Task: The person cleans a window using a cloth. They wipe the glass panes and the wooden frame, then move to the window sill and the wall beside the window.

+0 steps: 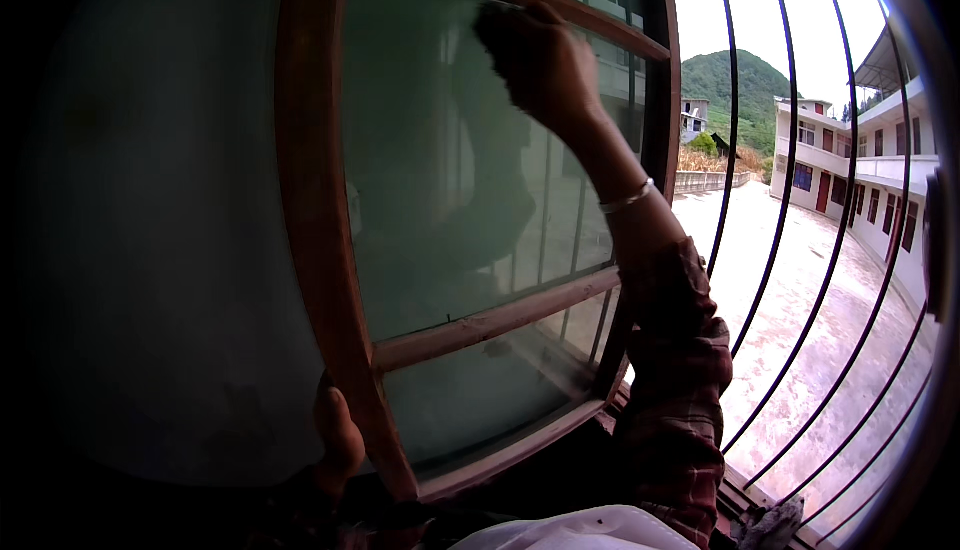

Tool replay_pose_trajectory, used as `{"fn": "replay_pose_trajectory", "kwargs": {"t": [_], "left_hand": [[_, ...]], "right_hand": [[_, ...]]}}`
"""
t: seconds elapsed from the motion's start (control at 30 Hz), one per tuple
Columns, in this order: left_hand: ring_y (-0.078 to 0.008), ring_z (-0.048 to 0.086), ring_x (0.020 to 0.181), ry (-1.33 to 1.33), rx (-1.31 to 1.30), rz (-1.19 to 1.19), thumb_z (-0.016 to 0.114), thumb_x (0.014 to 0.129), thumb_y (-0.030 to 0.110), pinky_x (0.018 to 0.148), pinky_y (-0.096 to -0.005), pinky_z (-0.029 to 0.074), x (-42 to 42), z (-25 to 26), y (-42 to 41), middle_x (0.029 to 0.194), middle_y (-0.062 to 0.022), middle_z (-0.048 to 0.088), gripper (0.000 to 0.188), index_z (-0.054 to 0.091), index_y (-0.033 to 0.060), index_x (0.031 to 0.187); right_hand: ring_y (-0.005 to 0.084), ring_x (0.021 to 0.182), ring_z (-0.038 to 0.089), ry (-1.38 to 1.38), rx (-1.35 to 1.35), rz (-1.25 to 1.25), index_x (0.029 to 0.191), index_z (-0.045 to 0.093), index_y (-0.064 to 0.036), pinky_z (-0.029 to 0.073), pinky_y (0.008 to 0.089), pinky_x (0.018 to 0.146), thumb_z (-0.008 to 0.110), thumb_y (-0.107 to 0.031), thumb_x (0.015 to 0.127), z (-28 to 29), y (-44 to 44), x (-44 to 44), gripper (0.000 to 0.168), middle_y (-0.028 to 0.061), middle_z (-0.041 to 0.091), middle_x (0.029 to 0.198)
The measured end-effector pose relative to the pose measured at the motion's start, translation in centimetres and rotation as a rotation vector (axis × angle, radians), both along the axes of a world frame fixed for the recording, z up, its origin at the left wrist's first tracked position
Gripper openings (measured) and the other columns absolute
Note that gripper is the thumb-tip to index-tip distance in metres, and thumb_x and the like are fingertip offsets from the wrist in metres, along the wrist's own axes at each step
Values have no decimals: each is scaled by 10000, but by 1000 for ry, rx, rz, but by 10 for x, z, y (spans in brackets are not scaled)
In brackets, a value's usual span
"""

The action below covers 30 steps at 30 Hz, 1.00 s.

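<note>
My right hand (551, 62), with a bracelet at the wrist and a rolled plaid sleeve, is closed around a dark cloth (499, 36). It presses the cloth near the top of the middle glass pane (427, 175) of a wooden window sash (311, 175). Reflections of bars and a dark shape show in the glass. At the lower left, my left hand (341, 426) grips the outer stile of the sash near its bottom corner; its fingers are mostly hidden in shadow.
Vertical metal bars (787, 197) cross the window opening on the right, with a paved yard and buildings beyond. A crumpled grey cloth (772, 524) lies on the sill at the lower right. A pale wall (187, 250) stands to the left.
</note>
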<state>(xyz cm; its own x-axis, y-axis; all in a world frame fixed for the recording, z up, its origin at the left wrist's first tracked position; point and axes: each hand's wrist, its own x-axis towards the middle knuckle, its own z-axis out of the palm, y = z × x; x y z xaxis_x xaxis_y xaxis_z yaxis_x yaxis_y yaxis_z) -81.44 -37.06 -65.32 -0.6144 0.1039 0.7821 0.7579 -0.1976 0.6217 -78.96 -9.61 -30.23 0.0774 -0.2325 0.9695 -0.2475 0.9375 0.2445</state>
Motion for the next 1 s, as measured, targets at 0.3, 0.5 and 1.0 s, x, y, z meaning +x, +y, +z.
{"fn": "replay_pose_trajectory", "kwargs": {"t": [0.3, 0.5, 1.0], "left_hand": [[-260, 438, 1232, 5, 1, 48, 231, 1015, 432, 1015, -366, 343, -8, -17, -3, 1352, -169, 450, 611, 365, -47, 1370], [-264, 445, 1226, 53, -34, 59, 233, 1015, 419, 1017, -363, 345, -15, -21, -3, 1347, -172, 459, 606, 361, -53, 1373], [-224, 494, 1173, 13, 41, -4, 240, 1013, 442, 999, -361, 372, 1, -3, 5, 1279, -150, 519, 617, 408, -56, 1336]], "right_hand": [[326, 918, 628, 22, -288, -719, 1018, 687, -234, 501, 427, 794, 449, -359, 937, 78, 232, 24, 281, 81, 652, 1047], [335, 960, 627, -110, -232, -785, 966, 706, -148, 508, 429, 783, 541, -288, 857, 94, 229, 2, 243, 143, 641, 994], [340, 871, 663, -211, -100, -814, 962, 713, -169, 521, 437, 780, 535, -325, 866, 123, 259, 6, 255, 157, 687, 898]]}}
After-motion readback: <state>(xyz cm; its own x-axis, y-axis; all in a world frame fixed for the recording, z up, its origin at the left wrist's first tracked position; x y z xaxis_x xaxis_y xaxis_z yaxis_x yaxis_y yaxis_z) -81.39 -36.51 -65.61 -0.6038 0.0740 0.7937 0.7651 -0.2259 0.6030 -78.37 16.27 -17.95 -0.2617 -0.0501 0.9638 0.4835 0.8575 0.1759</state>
